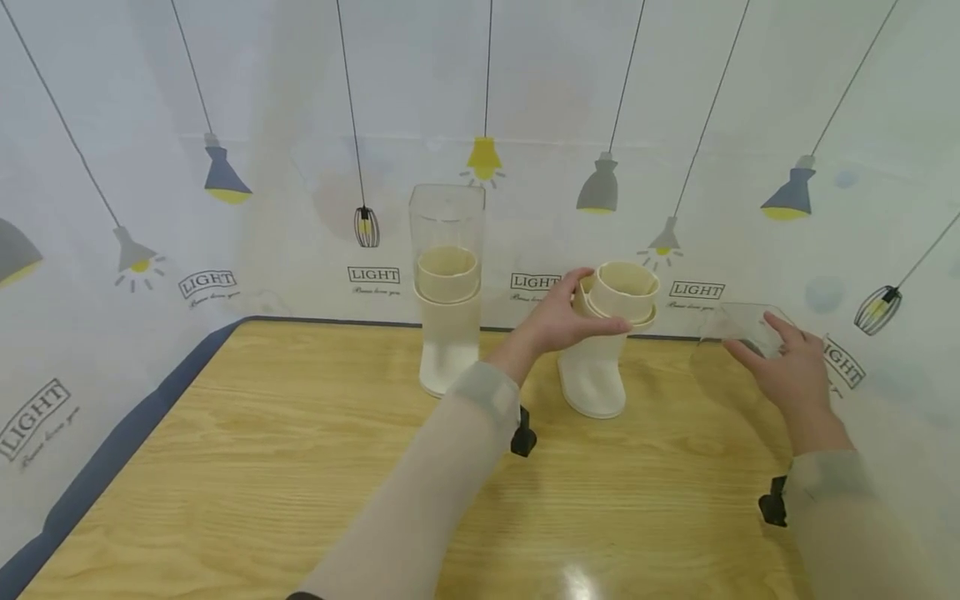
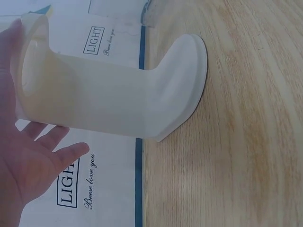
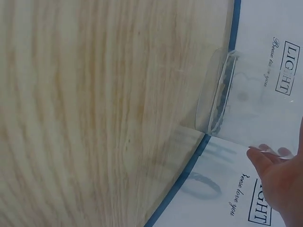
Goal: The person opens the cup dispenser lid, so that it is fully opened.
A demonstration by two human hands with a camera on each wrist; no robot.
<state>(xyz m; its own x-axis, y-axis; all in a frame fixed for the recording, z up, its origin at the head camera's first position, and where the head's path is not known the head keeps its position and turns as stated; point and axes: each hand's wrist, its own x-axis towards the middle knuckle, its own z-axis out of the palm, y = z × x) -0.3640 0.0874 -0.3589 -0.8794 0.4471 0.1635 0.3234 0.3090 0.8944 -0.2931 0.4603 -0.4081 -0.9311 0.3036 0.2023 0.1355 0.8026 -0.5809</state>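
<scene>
My left hand [image 1: 558,317] grips the upper part of a cream plastic dispenser base [image 1: 592,383], thumb across its front below the round collar. In the left wrist view, the base [image 2: 102,94] has a curved foot on the table, and the left hand [image 2: 31,156] wraps its top end. Over to the right, my right hand [image 1: 798,371] holds a clear plastic container [image 1: 742,321] between thumb and fingers. The right wrist view shows that container [image 3: 221,94] near the table's back edge, with the right hand [image 3: 279,182] at its far end.
A second cream dispenser base [image 1: 450,342] stands left of the gripped one, topped by an upright clear container [image 1: 447,217]. The wooden table [image 1: 262,467] ends at a dark blue edge against a lamp-printed wall covering [image 1: 285,167].
</scene>
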